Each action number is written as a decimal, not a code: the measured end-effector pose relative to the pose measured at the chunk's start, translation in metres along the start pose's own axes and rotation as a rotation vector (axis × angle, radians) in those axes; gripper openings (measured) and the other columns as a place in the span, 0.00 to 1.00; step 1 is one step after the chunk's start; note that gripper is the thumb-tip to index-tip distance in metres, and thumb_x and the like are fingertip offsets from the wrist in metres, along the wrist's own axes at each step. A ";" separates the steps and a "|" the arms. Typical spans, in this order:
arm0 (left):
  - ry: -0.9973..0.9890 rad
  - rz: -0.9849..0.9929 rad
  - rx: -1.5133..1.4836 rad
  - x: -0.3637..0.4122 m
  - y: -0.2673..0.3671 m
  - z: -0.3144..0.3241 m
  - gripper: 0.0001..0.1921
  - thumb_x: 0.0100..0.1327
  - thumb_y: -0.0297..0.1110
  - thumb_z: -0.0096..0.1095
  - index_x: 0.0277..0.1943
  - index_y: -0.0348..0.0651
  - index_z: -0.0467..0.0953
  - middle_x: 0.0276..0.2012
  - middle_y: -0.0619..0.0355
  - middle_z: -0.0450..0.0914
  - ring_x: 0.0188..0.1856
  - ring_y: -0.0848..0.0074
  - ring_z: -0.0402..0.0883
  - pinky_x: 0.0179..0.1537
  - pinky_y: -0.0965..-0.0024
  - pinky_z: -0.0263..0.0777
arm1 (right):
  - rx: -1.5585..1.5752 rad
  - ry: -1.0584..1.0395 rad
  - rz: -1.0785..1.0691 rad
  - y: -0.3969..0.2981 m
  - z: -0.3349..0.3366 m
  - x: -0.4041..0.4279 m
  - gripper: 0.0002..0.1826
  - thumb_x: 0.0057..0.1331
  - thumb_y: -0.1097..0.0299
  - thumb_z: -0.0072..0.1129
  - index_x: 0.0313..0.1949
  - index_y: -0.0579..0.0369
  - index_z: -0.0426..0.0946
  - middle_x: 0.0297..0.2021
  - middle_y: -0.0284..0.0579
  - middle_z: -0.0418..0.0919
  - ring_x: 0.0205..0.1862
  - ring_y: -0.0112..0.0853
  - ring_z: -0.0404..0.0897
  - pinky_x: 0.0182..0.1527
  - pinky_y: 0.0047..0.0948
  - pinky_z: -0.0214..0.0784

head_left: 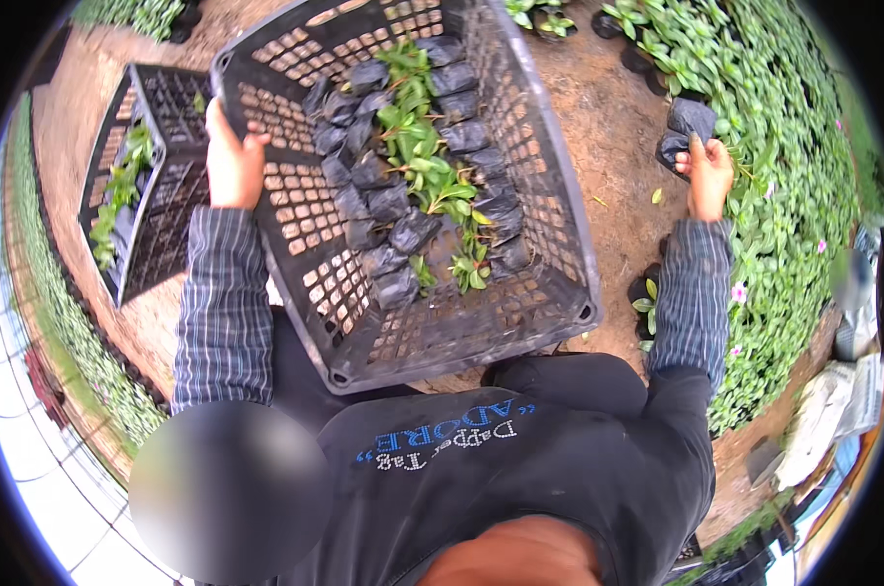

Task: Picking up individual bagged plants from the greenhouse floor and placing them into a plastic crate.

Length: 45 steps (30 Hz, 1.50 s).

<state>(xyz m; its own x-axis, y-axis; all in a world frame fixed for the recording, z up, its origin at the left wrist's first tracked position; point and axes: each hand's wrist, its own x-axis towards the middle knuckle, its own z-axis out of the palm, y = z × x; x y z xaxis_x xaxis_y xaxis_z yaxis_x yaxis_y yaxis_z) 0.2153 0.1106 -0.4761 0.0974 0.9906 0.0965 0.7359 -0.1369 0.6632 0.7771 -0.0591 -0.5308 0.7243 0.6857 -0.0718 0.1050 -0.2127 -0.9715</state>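
Observation:
A black plastic crate (442,359) is tilted in front of me, its near edge over my lap. My left hand (235,157) is shut on its left rim, thumb inside. In the crate, black plastic nursery bags (413,231) lie on their sides in two groups, with leafy seedlings (420,146) pointing to the middle. Out to the right, my right hand (709,176) pinches a black nursery bag (674,149) at the edge of a planted block. Another dark bag (691,117) sits against it. The fingers partly hide the held bag.
A second black crate (174,176) with bagged seedlings stands at the left on bare soil (596,139). A dense block of leafy plants (786,242) with some pink flowers fills the right side. White sacks (815,425) lie at the lower right. More plant rows (68,271) run along the left.

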 end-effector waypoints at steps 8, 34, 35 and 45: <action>0.182 0.141 0.147 -0.002 -0.002 0.000 0.34 0.51 0.19 0.52 0.62 0.35 0.50 0.41 0.39 0.73 0.42 0.53 0.76 0.44 0.60 0.70 | 0.115 -0.790 0.176 -0.182 0.104 -0.146 0.11 0.67 0.68 0.48 0.45 0.59 0.66 0.24 0.37 0.73 0.15 0.21 0.71 0.17 0.18 0.65; 0.026 -0.187 0.084 -0.012 0.037 -0.031 0.39 0.48 0.18 0.51 0.64 0.27 0.42 0.45 0.33 0.67 0.44 0.48 0.73 0.45 0.59 0.69 | -1.052 -1.806 -0.529 -0.023 0.260 -0.281 0.32 0.42 0.65 0.71 0.41 0.64 0.62 0.39 0.61 0.68 0.43 0.54 0.73 0.43 0.42 0.68; 0.012 -0.180 0.084 -0.012 0.038 -0.029 0.39 0.48 0.18 0.51 0.64 0.27 0.42 0.45 0.33 0.67 0.44 0.48 0.73 0.45 0.59 0.69 | -1.001 -1.806 -0.518 -0.015 0.258 -0.279 0.32 0.42 0.65 0.71 0.41 0.64 0.62 0.39 0.61 0.68 0.43 0.54 0.73 0.43 0.42 0.68; 0.124 0.030 0.095 0.004 -0.005 0.002 0.32 0.49 0.19 0.45 0.60 0.28 0.51 0.50 0.31 0.68 0.49 0.45 0.72 0.51 0.58 0.67 | -1.323 -1.817 -0.478 -0.032 0.288 -0.270 0.19 0.46 0.60 0.68 0.34 0.56 0.73 0.30 0.49 0.78 0.36 0.45 0.77 0.38 0.40 0.70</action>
<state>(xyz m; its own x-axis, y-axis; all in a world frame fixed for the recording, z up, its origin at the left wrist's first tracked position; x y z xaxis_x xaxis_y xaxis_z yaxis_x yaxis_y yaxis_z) 0.2135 0.1148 -0.4801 0.0410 0.9770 0.2093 0.7943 -0.1590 0.5864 0.3816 -0.0367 -0.5457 -0.5569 0.3440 -0.7560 0.8075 0.4373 -0.3958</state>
